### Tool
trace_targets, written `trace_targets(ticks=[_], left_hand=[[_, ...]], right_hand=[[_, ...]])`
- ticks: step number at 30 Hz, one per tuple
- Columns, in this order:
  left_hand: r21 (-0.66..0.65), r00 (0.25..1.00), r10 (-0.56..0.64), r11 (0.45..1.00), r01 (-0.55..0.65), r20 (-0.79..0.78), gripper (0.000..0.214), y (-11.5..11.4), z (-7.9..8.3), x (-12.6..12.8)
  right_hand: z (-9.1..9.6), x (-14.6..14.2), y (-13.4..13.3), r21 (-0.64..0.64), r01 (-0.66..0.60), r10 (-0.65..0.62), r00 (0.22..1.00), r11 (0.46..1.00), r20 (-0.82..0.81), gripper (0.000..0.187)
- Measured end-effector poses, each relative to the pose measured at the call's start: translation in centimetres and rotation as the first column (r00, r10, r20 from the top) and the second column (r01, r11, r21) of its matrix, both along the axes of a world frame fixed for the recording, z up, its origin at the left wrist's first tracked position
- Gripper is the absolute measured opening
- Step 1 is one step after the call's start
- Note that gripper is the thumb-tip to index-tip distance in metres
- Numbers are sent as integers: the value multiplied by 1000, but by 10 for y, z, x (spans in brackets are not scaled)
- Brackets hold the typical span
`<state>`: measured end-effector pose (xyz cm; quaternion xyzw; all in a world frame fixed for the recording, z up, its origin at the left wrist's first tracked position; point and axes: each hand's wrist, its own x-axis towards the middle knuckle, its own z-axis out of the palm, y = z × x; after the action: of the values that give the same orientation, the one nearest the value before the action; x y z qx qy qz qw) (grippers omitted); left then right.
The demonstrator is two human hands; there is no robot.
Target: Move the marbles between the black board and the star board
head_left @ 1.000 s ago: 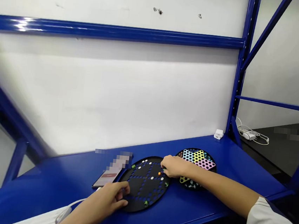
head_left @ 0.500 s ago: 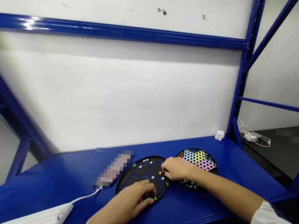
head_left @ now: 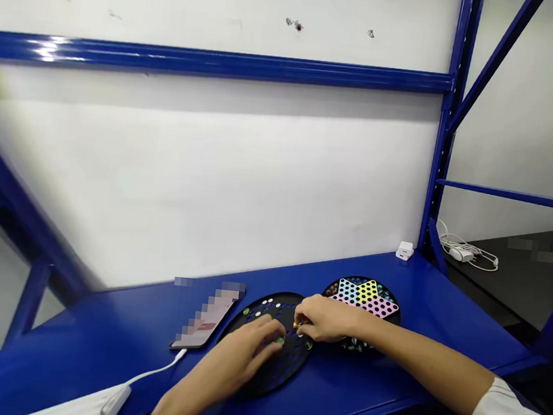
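Note:
A round black game board (head_left: 272, 383) with many holes lies on the blue table, with several white and green marbles in it. My left hand (head_left: 243, 354) is over its near half, with a green marble (head_left: 280, 341) pinched between thumb and fingers. At the board's right side my right hand (head_left: 323, 318) is closed in a pinch, fingertips down. A small orange piece (head_left: 295, 325) shows right at those fingertips; what is between them is mostly hidden. Another green marble (head_left: 309, 344) sits at the board's right rim, below my right hand.
Behind my right hand lies a second round board with a coloured star (head_left: 366, 294) and marbles around its edge. A phone (head_left: 209, 322) on a white cable is left of the black board. A white power strip (head_left: 81, 404) lies front left, a white charger (head_left: 405, 250) back right.
My left hand has moved up and inward over the board, the green marble with it. My right hand has shifted slightly left and down, its fingertips now at the orange piece.

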<state>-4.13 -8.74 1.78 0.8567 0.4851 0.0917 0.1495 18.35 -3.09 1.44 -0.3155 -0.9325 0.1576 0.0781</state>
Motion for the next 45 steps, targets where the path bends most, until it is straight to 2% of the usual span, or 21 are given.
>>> trace_targets(ticks=[3,6,11,15,18,21,25,27,32,38,41,45], left_hand=[[177,979,205,964,-200,-11,35,29,3,-25],[234,944,318,928,-290,-90,34,54,2,-42],[203,940,264,954,-221,-215,28,73,-11,-46],[189,936,250,960,-206,-249,28,78,-16,-47],[192,940,241,961,-197,-240,32,77,-17,-49],[201,947,237,960,-194,-215,35,73,-18,-47],[193,953,207,967,-165,-223,34,70,-21,-37],[179,956,186,973,-148,-225,34,69,-24,-32],[167,971,137,980,-105,-195,35,72,-30,-31],[170,973,118,982,-85,-198,37,69,-26,-29],[178,976,115,981,-82,-184,38,68,-24,-26],[168,985,105,982,-82,-133,39,67,-23,-25]], right_hand=[[-2,-1,-7,15,-36,36,999,999,20,15],[-6,-4,-14,70,-41,37,998,997,56,13],[-3,-6,-26,150,-67,56,996,986,76,17],[3,-6,-38,178,-92,75,992,980,104,17],[1,-7,-40,173,-113,96,990,978,103,12],[-9,-8,-33,129,-172,167,985,977,52,12],[-24,-5,-17,-16,-237,235,968,971,-84,15],[-30,-4,-14,-46,-220,211,967,974,-145,18],[-36,-1,-17,-18,-184,176,959,983,-224,17],[-36,0,-19,-72,-145,119,950,987,-289,16],[-32,1,-18,-126,-94,40,926,988,-374,15],[-14,15,-14,-166,2,-83,873,986,-481,11]])
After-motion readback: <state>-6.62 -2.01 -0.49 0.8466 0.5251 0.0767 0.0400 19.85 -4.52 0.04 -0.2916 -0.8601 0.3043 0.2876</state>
